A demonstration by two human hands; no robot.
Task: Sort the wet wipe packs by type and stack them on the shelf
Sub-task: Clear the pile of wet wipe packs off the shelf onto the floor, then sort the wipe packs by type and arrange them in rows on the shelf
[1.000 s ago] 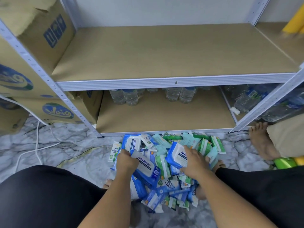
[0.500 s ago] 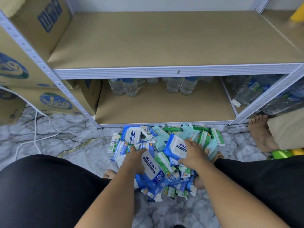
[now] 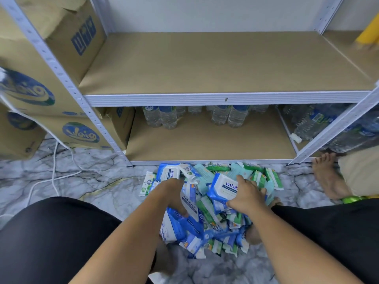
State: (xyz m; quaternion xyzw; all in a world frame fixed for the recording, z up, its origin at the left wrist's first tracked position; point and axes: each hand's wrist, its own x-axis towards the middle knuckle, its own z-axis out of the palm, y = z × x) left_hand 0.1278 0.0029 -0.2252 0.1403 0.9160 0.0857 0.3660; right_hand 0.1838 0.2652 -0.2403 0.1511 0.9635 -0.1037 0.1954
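On the left hand (image 3: 170,193) we see the fingers (image 3: 178,208) curled over the near edge of a large blue-and-white pack (image 3: 189,202), clamped on it. On the right hand (image 3: 247,196) the fingers (image 3: 241,181) are spread across a second large blue pack (image 3: 222,187), with the thumb closed against its near edge, so that one is gripped too.

The change is on the left. A second ago its pack lay nearly flat across the heap; half a second ago it had begun to tip. Now it stands on edge with the label turned to the right, and the hand has drifted slightly toward the other one. The right hand has kept its hold, and its pack sits about where it did.

Both packs carry the same blue label, so we judge that the first type is being gathered, one in each hand. Neither pack is clear of the pile (image 3: 217,224), which lies on the marble floor (image 3: 92,177) just near of the rack, between the knees, with small green and teal packs mixed in among the blue.

Farther out, the middle shelf board (image 3: 205,64) carries no wipes, and the lower board (image 3: 205,140) has only water bottles (image 3: 164,117) along its far edge. Cardboard boxes (image 3: 80,134) stand to the left, and another person's foot (image 3: 328,175) is at the right. We judge the sorting has barely begun: the next move is a lift up and away to the shelf.
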